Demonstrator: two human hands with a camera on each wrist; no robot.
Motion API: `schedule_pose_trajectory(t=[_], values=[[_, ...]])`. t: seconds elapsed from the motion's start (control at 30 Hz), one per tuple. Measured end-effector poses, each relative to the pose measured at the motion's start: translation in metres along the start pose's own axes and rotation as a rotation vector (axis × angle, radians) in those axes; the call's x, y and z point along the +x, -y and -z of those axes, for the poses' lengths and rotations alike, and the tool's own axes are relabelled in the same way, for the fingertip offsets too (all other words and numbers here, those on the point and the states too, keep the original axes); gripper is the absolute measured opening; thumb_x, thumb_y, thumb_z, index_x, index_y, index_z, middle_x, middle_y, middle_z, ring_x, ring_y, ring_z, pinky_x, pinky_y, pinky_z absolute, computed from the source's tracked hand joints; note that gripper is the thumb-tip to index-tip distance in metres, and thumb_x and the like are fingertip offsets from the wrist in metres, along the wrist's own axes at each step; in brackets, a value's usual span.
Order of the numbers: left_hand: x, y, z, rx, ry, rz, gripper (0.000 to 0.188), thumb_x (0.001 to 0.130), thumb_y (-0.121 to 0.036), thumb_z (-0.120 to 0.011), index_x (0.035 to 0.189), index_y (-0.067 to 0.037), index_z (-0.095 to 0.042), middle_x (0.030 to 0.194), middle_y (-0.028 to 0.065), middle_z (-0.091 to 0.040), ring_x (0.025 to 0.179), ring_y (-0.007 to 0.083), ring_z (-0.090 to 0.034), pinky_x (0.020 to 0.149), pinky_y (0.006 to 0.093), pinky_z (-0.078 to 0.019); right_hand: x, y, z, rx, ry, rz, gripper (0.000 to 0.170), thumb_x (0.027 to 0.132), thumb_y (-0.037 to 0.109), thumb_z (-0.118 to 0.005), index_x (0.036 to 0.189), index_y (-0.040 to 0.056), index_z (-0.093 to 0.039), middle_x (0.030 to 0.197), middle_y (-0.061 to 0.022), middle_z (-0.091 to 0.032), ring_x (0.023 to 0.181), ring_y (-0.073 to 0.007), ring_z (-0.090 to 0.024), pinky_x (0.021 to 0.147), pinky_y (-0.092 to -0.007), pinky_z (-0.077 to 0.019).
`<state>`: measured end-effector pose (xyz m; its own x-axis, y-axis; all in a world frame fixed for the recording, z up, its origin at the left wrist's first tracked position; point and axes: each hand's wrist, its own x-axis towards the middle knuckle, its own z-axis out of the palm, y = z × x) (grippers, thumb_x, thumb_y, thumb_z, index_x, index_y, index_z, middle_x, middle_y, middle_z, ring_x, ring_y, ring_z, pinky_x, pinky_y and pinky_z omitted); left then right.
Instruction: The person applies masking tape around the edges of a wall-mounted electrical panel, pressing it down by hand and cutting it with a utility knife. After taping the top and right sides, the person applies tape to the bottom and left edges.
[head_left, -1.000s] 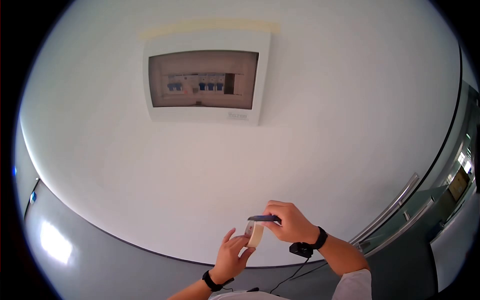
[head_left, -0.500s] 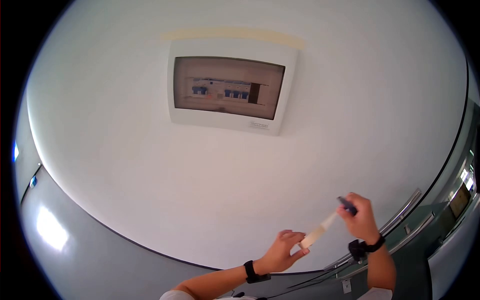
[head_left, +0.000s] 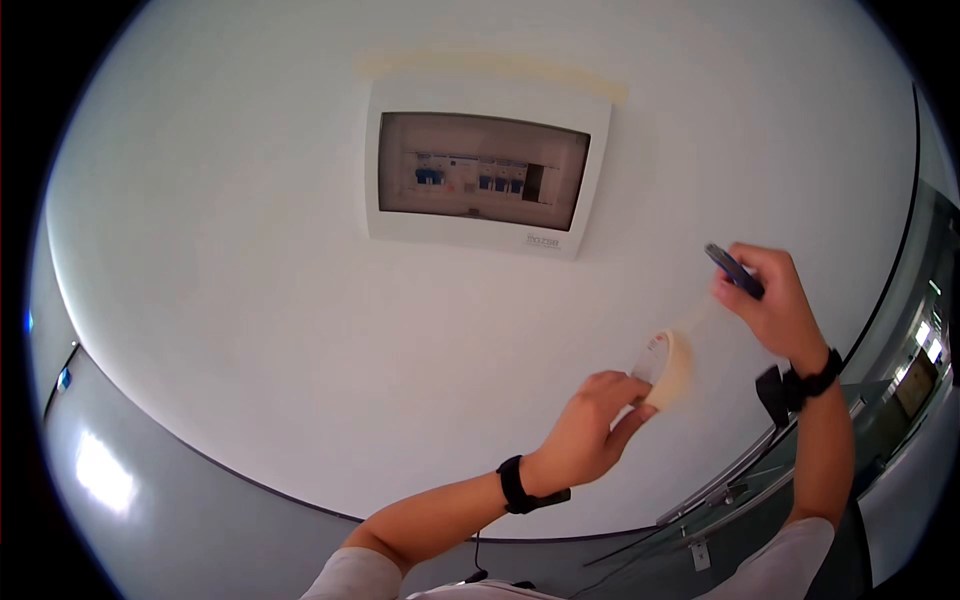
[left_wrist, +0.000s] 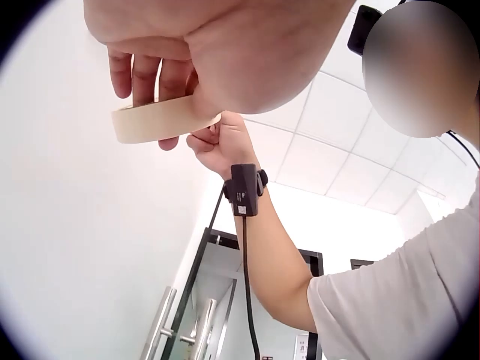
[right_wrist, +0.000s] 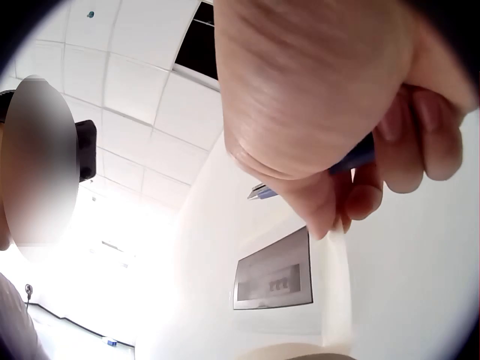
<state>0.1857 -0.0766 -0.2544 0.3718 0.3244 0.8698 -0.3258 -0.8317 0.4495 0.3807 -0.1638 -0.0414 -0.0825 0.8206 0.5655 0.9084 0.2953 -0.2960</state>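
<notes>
A roll of cream masking tape [head_left: 680, 370] is held by my left hand [head_left: 585, 425], the fingers reaching into its ring and the thumb outside. Higher and to the right, my right hand [head_left: 780, 300] grips a dark blue utility knife [head_left: 735, 270]. Its thumb and a fingertip also pinch the end of a tape strip [right_wrist: 335, 285], which runs taut down to the roll. The knife's pale tip [right_wrist: 262, 193] sticks out past the hand in the right wrist view. Both hands are in front of the white wall [head_left: 400, 370].
A white breaker box [head_left: 490, 240] with a tinted window hangs on the wall, above and left of my hands. Pale tape [head_left: 480, 62] runs along its top edge. Metal door handles [head_left: 720, 485] and a glass door stand at the lower right.
Both hands have gone up and to the right. They were close together, the knife over the roll; then they drew apart with a tape strip stretching between them.
</notes>
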Motion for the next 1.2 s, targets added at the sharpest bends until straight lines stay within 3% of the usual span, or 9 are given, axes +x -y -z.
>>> schedule_pose_trajectory(t=[0.17,0.37,0.53,0.6,0.67,0.77,0.97,1.03,1.2], values=[[0.034,-0.008,0.029,0.122,-0.128,-0.188,0.013,0.103,-0.006,-0.069,0.115,-0.001,-0.066,0.120,0.0201,-0.070,0.116,0.0430,-0.063,0.106,0.0505,-0.0454,0.062,0.018,0.002,-0.102,-0.083,0.189,0.022,0.097,0.012,-0.080,0.089,-0.0013,-0.065,0.075,-0.0007,-0.059,0.072,-0.0082,-0.050,0.066,-0.0283,-0.0445],[0.083,-0.024,0.050,0.104,-0.166,0.008,0.018,0.111,-0.010,-0.060,0.125,0.000,-0.067,0.121,0.0176,-0.077,0.113,0.0364,-0.072,0.104,0.0430,-0.0526,0.136,0.021,0.013,-0.141,-0.188,0.331,0.026,0.098,0.019,-0.081,0.091,-0.0018,-0.068,0.075,-0.0030,-0.059,0.074,-0.0114,-0.050,0.071,-0.0313,-0.0464],[0.123,-0.025,0.053,0.088,-0.259,-0.052,0.020,0.113,-0.015,-0.057,0.124,0.000,-0.065,0.109,0.0135,-0.080,0.102,0.0288,-0.075,0.098,0.0395,-0.0545,0.180,0.016,0.017,-0.239,-0.234,0.407,0.029,0.100,0.024,-0.080,0.092,-0.0013,-0.067,0.077,0.0001,-0.059,0.075,-0.0110,-0.048,0.070,-0.0316,-0.0446],[0.128,-0.020,0.053,0.146,-0.271,-0.045,0.020,0.113,-0.015,-0.058,0.124,-0.001,-0.066,0.109,0.0134,-0.080,0.099,0.0282,-0.074,0.094,0.0389,-0.0547,0.188,0.014,0.013,-0.155,-0.276,0.438,0.032,0.095,0.023,-0.083,0.088,-0.0033,-0.066,0.070,-0.0091,-0.056,0.069,-0.0203,-0.046,0.070,-0.0361,-0.0464],[0.133,-0.014,0.052,0.205,-0.288,-0.028,0.020,0.113,-0.016,-0.058,0.124,-0.001,-0.066,0.108,0.0133,-0.080,0.097,0.0275,-0.074,0.091,0.0383,-0.0549,0.196,0.011,0.011,-0.172,-0.269,0.440,0.032,0.096,0.024,-0.082,0.089,-0.0026,-0.067,0.072,-0.0058,-0.056,0.071,-0.0168,-0.047,0.070,-0.0341,-0.0456],[0.139,-0.009,0.049,0.130,-0.370,-0.067,0.014,0.107,-0.007,-0.064,0.118,0.002,-0.063,0.093,0.0217,-0.070,0.087,0.0414,-0.065,0.077,0.0485,-0.0518,0.201,0.009,0.007,-0.204,-0.295,0.441,0.031,0.096,0.024,-0.082,0.089,-0.0024,-0.067,0.073,-0.0039,-0.057,0.072,-0.0143,-0.047,0.069,-0.0326,-0.0446],[0.145,-0.009,0.049,0.168,-0.394,-0.056,0.015,0.107,-0.009,-0.065,0.117,0.002,-0.066,0.095,0.0212,-0.071,0.093,0.0372,-0.064,0.080,0.0469,-0.0518,0.205,0.014,0.000,-0.225,-0.365,0.432,0.031,0.095,0.022,-0.082,0.089,-0.0034,-0.066,0.071,-0.0077,-0.055,0.068,-0.0179,-0.046,0.067,-0.0353,-0.0438],[0.146,-0.005,0.050,0.264,-0.425,-0.072,0.021,0.112,-0.019,-0.062,0.118,-0.002,-0.071,0.103,0.0108,-0.078,0.084,0.0226,-0.067,0.077,0.0347,-0.0523,0.206,0.014,-0.002,-0.221,-0.384,0.436,0.031,0.095,0.022,-0.082,0.089,-0.0034,-0.066,0.070,-0.0082,-0.056,0.068,-0.0187,-0.046,0.066,-0.0361,-0.0437],[0.147,-0.003,0.050,0.225,-0.395,-0.047,0.021,0.113,-0.020,-0.062,0.117,-0.002,-0.071,0.104,0.0095,-0.079,0.086,0.0196,-0.067,0.076,0.0336,-0.0513,0.210,0.016,-0.003,-0.264,-0.388,0.439,0.030,0.095,0.022,-0.082,0.089,-0.0033,-0.068,0.070,-0.0086,-0.059,0.068,-0.0191,-0.050,0.067,-0.0369,-0.0464]])
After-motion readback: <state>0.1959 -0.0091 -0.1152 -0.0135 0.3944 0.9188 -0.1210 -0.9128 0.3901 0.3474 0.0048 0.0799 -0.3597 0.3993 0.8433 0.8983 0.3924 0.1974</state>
